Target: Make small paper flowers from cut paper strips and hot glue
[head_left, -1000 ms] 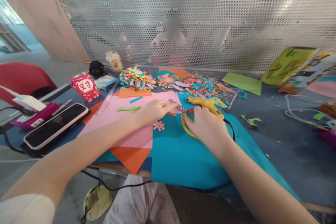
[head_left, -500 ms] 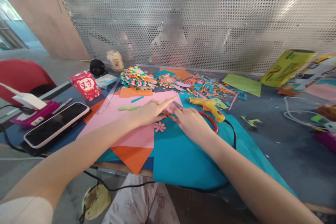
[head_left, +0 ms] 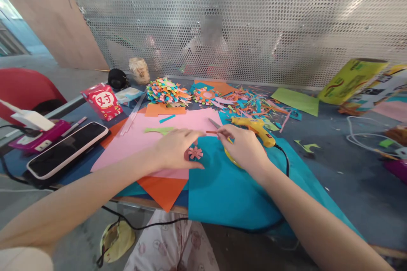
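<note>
My left hand [head_left: 174, 149] rests on the pink paper sheet [head_left: 133, 144], thumb and fingers curled around the left edge of a small pink paper flower [head_left: 195, 152]. The flower lies where the pink sheet meets the teal sheet [head_left: 229, 190]. My right hand [head_left: 246, 149] pinches a thin orange paper strip [head_left: 211, 132] at its fingertips. It lies over the yellow handle of a pair of scissors [head_left: 215, 123], whose blades point up and left. A yellow glue gun [head_left: 256, 129] lies just behind my right hand, with its black cord running to the right.
An orange sheet [head_left: 162, 190] overhangs the table's front edge. At the left are a phone [head_left: 65, 150], a pink device [head_left: 41, 139] and a red packet [head_left: 103, 101]. Paper rosettes [head_left: 167, 92] and cut scraps [head_left: 251, 106] lie at the back. A perforated metal screen [head_left: 254, 21] has a person behind it.
My left hand has pulled back from the scissors to the pink flower. My right hand has shifted right and now pinches the orange strip, uncovering the scissor blades.
</note>
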Demonstrator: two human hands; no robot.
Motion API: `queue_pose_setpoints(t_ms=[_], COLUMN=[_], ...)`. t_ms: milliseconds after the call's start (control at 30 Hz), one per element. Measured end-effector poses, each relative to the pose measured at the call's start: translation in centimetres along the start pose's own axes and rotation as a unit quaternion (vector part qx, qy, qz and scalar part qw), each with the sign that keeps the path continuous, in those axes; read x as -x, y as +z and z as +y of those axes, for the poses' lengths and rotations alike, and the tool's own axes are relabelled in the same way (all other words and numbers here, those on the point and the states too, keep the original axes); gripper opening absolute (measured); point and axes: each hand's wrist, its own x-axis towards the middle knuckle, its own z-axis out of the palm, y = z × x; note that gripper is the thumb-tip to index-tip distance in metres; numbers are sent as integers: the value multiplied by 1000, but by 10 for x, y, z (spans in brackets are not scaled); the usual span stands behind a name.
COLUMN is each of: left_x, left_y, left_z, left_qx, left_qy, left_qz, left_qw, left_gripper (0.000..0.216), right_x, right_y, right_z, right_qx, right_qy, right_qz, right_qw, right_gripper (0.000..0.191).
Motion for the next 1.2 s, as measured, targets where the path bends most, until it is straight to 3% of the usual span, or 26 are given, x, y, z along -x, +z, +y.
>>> queue_pose_setpoints(t_ms=[133, 200, 267, 433, 633, 833, 1000, 1200], left_x=[11, 12, 11, 6, 6, 8, 5, 4], left_y=[6, 7, 6, -1, 0, 6, 7, 3], left_z=[-2, -3, -4, -6, -11, -11, -7, -5], left_qx=[-26, 22, 134, 455, 535, 612, 625, 628], left_qy=[32, 15, -38, -186, -230, -253, -255, -238], left_qz=[-3, 22, 43, 60, 93, 128, 139, 123], left_qw=[999, 999, 989, 869, 807, 738, 725, 731], left_gripper=[35, 27, 26, 30, 26, 27, 28, 19], right_x=[0, -1, 0, 2, 6, 6, 7, 12], right_y=[3, 4, 5, 8, 9, 9, 8, 11], right_z=[2, 0, -2, -7, -13, -13, -16, -23], right_qx=[-101, -156, -212, -325, -393, -404, -446, -538], right_qy=[16, 24, 35, 73, 107, 119, 136, 171], right_qz=[18, 15, 5, -50, -111, -13, -50, -116], right_qw=[995, 987, 977, 942, 906, 907, 884, 817], right_gripper=[11, 9, 6, 5, 19, 24, 23, 30])
